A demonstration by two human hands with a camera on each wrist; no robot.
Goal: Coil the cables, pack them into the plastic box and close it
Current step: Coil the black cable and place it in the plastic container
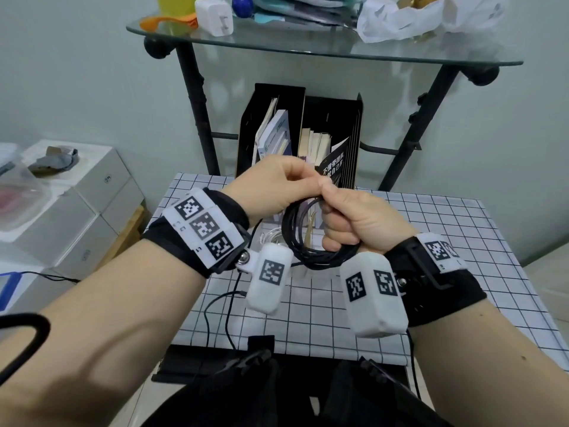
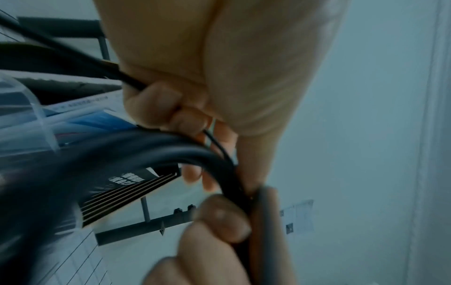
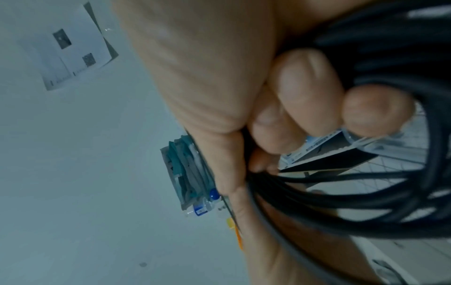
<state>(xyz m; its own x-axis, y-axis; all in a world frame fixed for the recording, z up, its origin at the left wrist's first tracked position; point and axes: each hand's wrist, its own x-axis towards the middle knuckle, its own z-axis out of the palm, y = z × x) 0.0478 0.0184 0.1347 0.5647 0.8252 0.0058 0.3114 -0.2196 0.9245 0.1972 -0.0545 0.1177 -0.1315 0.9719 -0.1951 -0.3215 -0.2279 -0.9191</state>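
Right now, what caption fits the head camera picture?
Both hands, left hand and right hand, hold a coiled black cable above the checked table.

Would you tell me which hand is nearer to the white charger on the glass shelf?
Left. The left hand is below the white charger, slightly to its right; the right hand is further right and lower, gripping the black cable coil.

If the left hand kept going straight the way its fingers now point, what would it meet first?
The left hand points toward the right hand, and both hold the black cable coil. It would most likely meet the right hand's thumb first; they already look nearly in contact.
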